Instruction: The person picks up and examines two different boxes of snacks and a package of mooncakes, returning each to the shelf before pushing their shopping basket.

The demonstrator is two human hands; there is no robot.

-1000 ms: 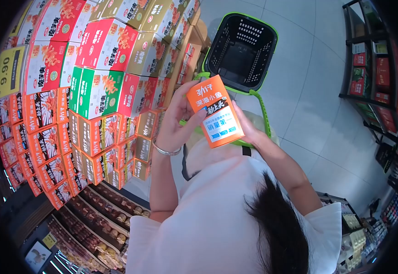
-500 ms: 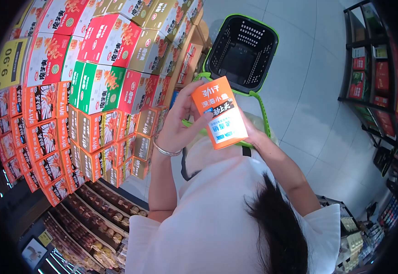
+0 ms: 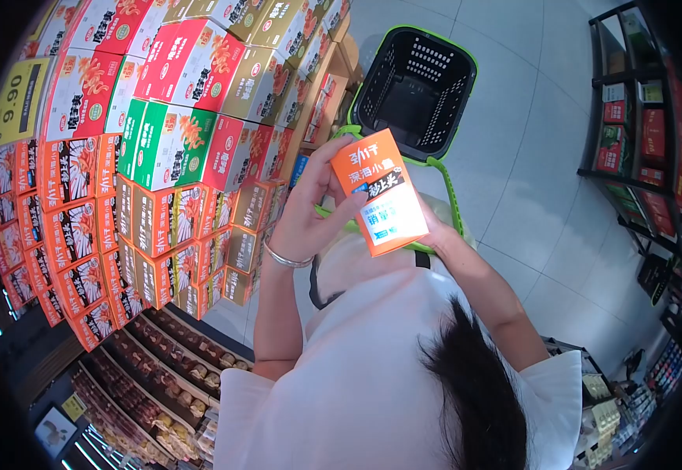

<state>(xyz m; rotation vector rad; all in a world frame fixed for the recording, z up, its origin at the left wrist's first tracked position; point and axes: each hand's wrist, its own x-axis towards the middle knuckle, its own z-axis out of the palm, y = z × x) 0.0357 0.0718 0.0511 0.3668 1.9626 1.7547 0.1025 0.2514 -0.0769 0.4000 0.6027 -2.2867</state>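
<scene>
Orange box [image 3: 380, 192]: held up in front of the chest, above the floor and just short of the basket, printed face toward the camera.
Carton display [image 3: 168, 141]: red, green, gold and orange cartons stacked close on the person's left; the box is not touching it.
Basket [image 3: 433, 56]: black with a green rim, standing on the tiled floor beyond the box; nothing shows inside it.
Left hand [image 3: 309, 215]: curled round the box's left edge, thumb lying on the front face, fingers up by the top corner.
Right hand [image 3: 435, 229]: behind the right side of the box, supporting it.
Bracelet [image 3: 286, 258]: thin band on the left wrist.
Holding it well: in my judgement, opposite-side support keeps the face level; the thumb is best kept off the print.
Hard to make out: most right-hand fingers sit behind the box, so their exact grip cannot be told; the small print is unreadable, and the picture's edges are cut to black.
</scene>
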